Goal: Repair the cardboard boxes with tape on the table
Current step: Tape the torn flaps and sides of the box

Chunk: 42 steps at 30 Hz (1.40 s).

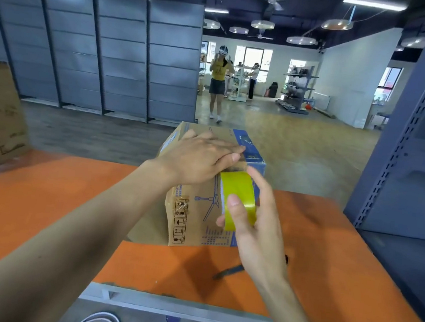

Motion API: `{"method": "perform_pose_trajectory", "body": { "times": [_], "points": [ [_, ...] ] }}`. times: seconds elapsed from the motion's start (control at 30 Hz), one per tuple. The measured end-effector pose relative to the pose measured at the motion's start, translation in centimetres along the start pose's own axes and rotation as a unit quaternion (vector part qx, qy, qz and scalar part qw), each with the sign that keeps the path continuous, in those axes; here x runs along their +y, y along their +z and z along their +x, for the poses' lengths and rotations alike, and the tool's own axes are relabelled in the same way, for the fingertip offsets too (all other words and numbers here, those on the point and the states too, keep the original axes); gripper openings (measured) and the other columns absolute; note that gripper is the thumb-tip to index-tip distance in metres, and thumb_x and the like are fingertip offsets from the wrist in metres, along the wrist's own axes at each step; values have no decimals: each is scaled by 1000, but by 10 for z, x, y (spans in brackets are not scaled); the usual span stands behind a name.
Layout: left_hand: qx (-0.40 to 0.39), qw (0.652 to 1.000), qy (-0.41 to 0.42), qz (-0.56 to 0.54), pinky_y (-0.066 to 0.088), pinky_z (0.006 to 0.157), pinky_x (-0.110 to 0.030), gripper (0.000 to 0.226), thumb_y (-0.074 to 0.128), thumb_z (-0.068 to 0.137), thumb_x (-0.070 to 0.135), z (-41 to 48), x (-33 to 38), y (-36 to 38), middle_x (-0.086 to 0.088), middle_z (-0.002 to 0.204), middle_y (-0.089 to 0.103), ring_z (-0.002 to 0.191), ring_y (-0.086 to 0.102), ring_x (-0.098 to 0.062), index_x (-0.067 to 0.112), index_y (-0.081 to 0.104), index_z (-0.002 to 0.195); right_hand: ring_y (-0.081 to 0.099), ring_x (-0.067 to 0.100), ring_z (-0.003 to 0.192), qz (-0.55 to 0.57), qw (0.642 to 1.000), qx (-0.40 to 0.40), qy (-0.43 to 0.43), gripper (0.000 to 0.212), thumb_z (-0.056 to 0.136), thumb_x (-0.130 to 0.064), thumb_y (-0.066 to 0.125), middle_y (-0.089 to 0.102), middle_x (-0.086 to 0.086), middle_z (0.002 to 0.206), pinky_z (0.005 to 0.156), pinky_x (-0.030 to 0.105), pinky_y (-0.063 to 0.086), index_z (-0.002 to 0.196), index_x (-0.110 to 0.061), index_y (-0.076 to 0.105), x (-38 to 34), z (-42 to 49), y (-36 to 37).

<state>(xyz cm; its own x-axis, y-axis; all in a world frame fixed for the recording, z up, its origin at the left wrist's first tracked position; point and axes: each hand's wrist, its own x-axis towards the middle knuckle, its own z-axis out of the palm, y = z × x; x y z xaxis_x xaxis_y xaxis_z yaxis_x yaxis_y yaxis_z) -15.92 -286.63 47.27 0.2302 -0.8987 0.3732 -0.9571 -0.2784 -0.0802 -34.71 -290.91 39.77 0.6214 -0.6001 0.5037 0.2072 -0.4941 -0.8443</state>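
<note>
From the head view, the cardboard box (193,220) stands on the orange table (39,206), right of its middle, toward the far edge. The left hand (201,159) lies flat on the box top, fingers straight, pressing. The right hand (257,220) grips the yellow roll of tape (239,199) against the box's near upper edge. The taping step looks under way. The next move likely calls for drawing the roll down the near face while the flat hand steadies the box.
</note>
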Motion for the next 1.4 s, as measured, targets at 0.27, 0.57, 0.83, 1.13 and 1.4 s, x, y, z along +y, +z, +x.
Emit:
{"method": "perform_pose_trajectory", "body": {
  "times": [0.27, 0.57, 0.83, 1.13, 1.4],
  "points": [
    [9, 999, 11, 44, 18, 87, -33, 61, 14, 101, 60, 0, 1, 5, 23, 158, 37, 136, 38, -10, 40, 36, 155, 73, 18, 61, 7, 996, 15, 93, 32, 100, -39, 60, 71, -24, 82, 76, 49, 60, 129, -42, 47, 5, -7, 11],
    [43, 991, 33, 122, 14, 78, -33, 60, 18, 106, 52, 2, 3, 13, 9, 153, 50, 130, 48, -20, 24, 39, 155, 73, 19, 60, 0, 994, -10, 107, 29, 100, -39, 60, 74, -13, 76, 73, 46, 62, 127, -35, 50, 6, 6, 11],
    [48, 986, 43, 154, 31, 92, -39, 64, 25, 106, 52, -4, 11, 7, 1, 151, 52, 131, 49, -27, 15, 37, 156, 63, -16, 74, -25, 997, -13, 72, 41, 100, -33, 61, 66, -14, 74, 71, 4, 44, 138, -35, 45, 5, 0, 3],
    [49, 994, 33, 88, 25, 88, -35, 58, 26, 106, 54, 0, 6, 8, 11, 155, 47, 133, 45, -18, 27, 38, 156, 70, 3, 74, -13, 996, 5, 90, 42, 97, -47, 58, 73, -12, 77, 67, 13, 47, 135, -39, 42, 18, -11, 5],
    [65, 988, 55, 127, 30, 86, -37, 74, 17, 97, 60, -3, 6, 8, 2, 145, 59, 122, 55, -26, 18, 48, 150, 71, 14, 59, -13, 996, 29, 83, 30, 97, -47, 61, 67, -30, 74, 73, 44, 60, 122, -38, 46, -1, 9, 6]
  ]
}}
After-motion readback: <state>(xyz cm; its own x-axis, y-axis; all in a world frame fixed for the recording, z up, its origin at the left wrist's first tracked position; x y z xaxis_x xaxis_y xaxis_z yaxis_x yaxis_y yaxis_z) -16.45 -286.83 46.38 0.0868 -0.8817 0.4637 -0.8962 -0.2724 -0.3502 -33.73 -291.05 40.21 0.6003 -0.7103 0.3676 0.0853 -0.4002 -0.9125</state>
